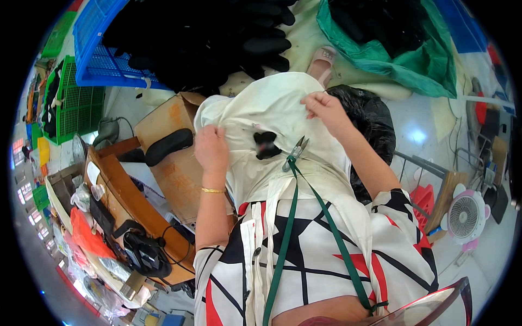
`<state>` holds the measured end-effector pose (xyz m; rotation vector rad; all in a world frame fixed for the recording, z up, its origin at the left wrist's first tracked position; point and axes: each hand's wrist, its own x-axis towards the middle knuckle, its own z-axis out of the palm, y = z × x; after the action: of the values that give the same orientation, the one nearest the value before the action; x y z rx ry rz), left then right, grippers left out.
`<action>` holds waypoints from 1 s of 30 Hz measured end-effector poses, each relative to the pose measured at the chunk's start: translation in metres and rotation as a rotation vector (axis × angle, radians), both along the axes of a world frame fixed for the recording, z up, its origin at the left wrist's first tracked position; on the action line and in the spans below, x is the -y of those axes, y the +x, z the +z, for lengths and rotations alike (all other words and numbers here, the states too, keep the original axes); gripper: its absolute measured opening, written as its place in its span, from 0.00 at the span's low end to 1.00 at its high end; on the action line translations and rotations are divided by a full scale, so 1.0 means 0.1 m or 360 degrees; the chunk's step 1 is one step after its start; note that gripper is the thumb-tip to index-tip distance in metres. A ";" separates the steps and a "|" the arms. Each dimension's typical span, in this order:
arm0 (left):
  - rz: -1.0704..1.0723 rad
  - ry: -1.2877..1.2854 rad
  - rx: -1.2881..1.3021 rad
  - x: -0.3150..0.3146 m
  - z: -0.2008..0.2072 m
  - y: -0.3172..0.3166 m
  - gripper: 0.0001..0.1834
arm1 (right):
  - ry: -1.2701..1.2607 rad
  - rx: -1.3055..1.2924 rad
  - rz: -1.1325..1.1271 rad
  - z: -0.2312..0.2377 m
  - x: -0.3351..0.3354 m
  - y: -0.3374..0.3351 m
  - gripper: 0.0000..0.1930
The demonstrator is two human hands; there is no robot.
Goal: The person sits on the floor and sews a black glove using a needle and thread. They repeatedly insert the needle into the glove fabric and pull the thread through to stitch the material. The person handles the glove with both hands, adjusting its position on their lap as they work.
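Observation:
A cream apron (255, 117) is spread over my lap. A small black piece of material (265, 145) lies on it, blurred in part. My left hand (212, 148) is at the apron's left side, its fingers curled closed; what they hold is hidden. Over the apron's right side, my right hand (324, 110) has its fingers pinched together, and anything in them is too small to make out. Between the hands, small metal snips (295, 154) hang on a green cord (289, 217) and rest on the apron. To the left, a black shoe insole (169, 146) lies on a cardboard box (176, 176).
Ahead is a blue plastic basket (109, 61) with a heap of black insoles (261, 46). A green sack (380, 70) of black pieces stands ahead right, near a black plastic bag (370, 122). A wooden table (144, 223) is at left, a fan (466, 214) at right.

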<state>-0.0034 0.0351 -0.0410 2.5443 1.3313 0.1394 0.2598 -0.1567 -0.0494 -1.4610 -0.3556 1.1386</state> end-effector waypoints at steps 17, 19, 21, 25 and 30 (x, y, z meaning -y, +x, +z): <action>-0.0661 -0.0522 0.0050 0.34 0.15 0.16 0.12 | -0.0096 0.0691 0.0509 0.01 -0.14 -0.46 0.10; -0.0652 -0.0561 0.0055 0.30 0.15 0.13 0.10 | -0.0080 0.0729 0.0504 0.02 -0.15 -0.49 0.10; -0.0678 -0.0585 0.0103 0.30 0.19 0.09 0.09 | -0.0053 0.0779 0.0487 0.03 -0.15 -0.53 0.09; -0.0809 -0.0493 0.0151 0.32 0.20 0.04 0.07 | -0.0019 0.0803 0.0611 0.07 -0.18 -0.64 0.08; -0.0625 -0.0605 0.0373 0.20 0.24 -0.10 0.07 | 0.0067 0.0864 0.0740 0.27 -0.24 -0.71 0.09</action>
<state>-0.0136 0.0148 -0.0174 2.3196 0.6796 0.0922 0.1890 -0.1331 -0.0220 -1.6867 -1.1366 1.0608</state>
